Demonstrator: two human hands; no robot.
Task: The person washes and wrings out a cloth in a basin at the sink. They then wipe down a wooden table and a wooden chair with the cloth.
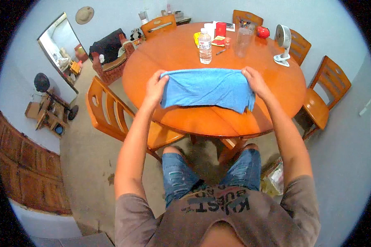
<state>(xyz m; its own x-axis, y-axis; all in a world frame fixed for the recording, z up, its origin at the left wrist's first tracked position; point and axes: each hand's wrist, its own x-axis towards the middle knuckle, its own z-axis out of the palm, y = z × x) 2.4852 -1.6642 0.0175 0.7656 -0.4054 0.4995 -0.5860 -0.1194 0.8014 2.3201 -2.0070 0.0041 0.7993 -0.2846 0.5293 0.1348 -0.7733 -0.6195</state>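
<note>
A blue towel [208,88] is stretched between my two hands over the near part of the round wooden table [148,61]. My left hand [156,85] grips its upper left corner, fingers closed on the cloth. At the upper right corner, my right hand [254,80] pinches the towel the same way. The cloth hangs down toward me in a wide band with a few creases, its lower right corner drooping. Whether its lower edge touches the tabletop I cannot tell. Just beyond the towel stands a clear water bottle [205,47], upright.
Farther back on the table are a tall clear container [243,42], a red box [221,29], a pen [221,52] and a white fan [282,45]. A wooden chair [111,111] stands close on my left, another chair [327,90] at the right.
</note>
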